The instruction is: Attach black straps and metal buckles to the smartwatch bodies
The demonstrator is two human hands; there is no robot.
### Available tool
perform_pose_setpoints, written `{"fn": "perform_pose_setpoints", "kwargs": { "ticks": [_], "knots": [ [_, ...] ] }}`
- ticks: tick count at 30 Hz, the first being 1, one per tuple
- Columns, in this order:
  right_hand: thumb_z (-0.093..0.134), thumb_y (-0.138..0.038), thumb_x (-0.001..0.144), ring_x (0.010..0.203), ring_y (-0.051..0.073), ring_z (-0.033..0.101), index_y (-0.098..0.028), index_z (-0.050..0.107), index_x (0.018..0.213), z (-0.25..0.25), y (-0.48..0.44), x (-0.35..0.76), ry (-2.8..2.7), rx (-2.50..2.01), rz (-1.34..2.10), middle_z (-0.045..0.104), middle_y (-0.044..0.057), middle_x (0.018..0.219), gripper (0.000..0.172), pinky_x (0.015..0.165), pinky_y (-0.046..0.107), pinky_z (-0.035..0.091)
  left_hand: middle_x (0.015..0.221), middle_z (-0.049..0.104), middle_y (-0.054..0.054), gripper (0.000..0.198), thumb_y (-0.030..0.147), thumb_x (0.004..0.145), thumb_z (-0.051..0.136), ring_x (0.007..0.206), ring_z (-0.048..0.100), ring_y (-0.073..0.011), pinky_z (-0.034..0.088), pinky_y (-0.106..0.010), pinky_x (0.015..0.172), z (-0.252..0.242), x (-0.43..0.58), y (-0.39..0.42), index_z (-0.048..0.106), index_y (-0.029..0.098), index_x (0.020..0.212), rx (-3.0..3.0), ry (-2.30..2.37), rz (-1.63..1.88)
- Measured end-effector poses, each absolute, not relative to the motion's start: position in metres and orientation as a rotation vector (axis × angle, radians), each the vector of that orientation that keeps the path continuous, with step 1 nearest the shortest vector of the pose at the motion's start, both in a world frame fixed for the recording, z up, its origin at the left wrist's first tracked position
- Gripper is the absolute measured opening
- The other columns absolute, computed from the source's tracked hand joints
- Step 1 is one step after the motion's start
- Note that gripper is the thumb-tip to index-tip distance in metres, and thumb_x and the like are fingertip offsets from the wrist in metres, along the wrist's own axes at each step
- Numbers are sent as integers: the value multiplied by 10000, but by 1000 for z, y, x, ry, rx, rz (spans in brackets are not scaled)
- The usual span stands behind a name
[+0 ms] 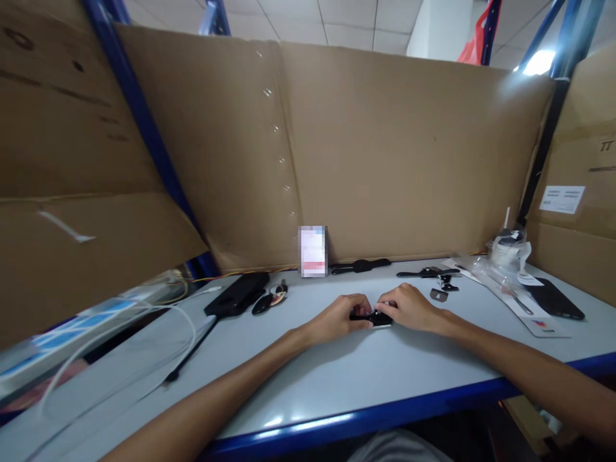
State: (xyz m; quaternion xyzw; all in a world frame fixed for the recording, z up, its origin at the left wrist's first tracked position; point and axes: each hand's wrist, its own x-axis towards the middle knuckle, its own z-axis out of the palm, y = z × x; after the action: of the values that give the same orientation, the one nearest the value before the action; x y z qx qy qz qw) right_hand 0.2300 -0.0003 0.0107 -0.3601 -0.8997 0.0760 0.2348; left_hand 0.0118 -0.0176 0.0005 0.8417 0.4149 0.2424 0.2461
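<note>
My left hand point(342, 316) and my right hand point(408, 307) meet over a small black device point(374, 317) lying on the pale grey table point(337, 372). Fingers of both hands are curled and pinch it from either side. It looks like a smartwatch body, though my fingers hide most of it. A black watch with its strap point(360, 265) lies flat just behind my hands, near the cardboard wall.
A black pouch point(238, 293) and a key fob point(270, 298) lie to the left, with white cables point(144, 333) beyond. At right are black strap pieces point(428, 273), a small metal part point(438, 294), a plastic bag point(505, 253) and a dark phone point(553, 298). Cardboard point(385, 154) walls the back.
</note>
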Motion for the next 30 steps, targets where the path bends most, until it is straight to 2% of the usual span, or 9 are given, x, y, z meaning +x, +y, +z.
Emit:
{"fn": "perform_pose_setpoints", "kwargs": {
  "ticks": [7, 14, 19, 24, 30],
  "knots": [
    [536, -344, 948, 550, 109, 350, -169, 678, 641, 15, 3, 233, -2492, -1107, 160, 538, 1, 562, 381, 575, 264, 210, 772, 570, 15, 225, 357, 784, 700, 695, 491, -135, 382, -249, 634, 1, 12, -19, 600, 170, 860, 2278, 1128, 653],
    [585, -401, 929, 624, 145, 489, -197, 748, 835, 14, 1, 233, -2522, -1124, 52, 658, 44, 684, 277, 597, 270, 228, 802, 587, 1, 215, 354, 812, 682, 705, 499, -137, 382, -251, 637, 1, 12, -19, 625, 165, 896, 2310, 1127, 650],
    [518, -354, 956, 613, 142, 487, -186, 737, 765, 17, 0, 232, -2544, -1109, 48, 655, 49, 670, 336, 589, 278, 225, 792, 586, 11, 209, 353, 800, 692, 704, 497, -136, 377, -248, 636, 1, 12, -21, 605, 172, 855, 2310, 1138, 663],
    [653, -355, 846, 611, 118, 493, -186, 765, 821, 25, 11, 247, -2588, -1118, 350, 653, 11, 690, 204, 573, 247, 266, 798, 602, 6, 204, 346, 796, 693, 705, 514, -141, 383, -252, 637, 2, 13, -21, 618, 170, 870, 2295, 1157, 649],
    [659, -428, 774, 562, 104, 446, -132, 719, 756, 15, 34, 258, -2522, -1021, 960, 542, -31, 590, 303, 530, 228, 296, 811, 611, -5, 186, 327, 793, 690, 722, 523, -148, 389, -257, 648, 4, 14, -22, 623, 170, 867, 2298, 1172, 636]
  ]
}}
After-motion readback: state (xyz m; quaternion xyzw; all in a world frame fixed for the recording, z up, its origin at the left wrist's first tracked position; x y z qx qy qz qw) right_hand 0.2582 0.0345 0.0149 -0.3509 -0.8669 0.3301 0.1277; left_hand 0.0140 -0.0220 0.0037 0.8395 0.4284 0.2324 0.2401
